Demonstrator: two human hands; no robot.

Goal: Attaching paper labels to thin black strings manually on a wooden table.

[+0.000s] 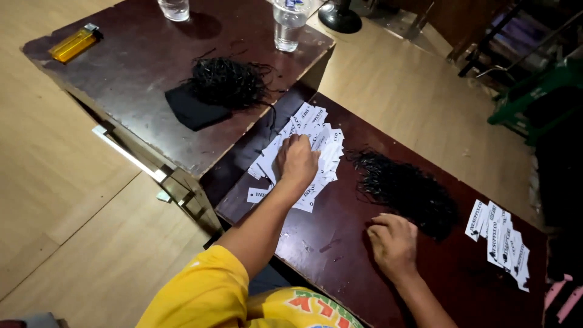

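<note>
I see the low table (340, 243) as dark brown wood w/ worn varnish: semi-glossy, scuffed, pale specks. The second table (121, 67) has the same finish, more scratched, edge chipped, w/ shiny metal frame parts below. The white tags (322, 149) under the left hand (297, 161) look like matt paper/card; same for the tag stack (501, 240) at right. The black string bundle (404, 188) by the right hand (393, 243) looks thin, slightly glossy cord. The black cloth (191, 109) is matt. The lighter (74, 44) is translucent yellow plastic, metal cap. The floor (54, 182) is pale wood-look, smooth.
</note>
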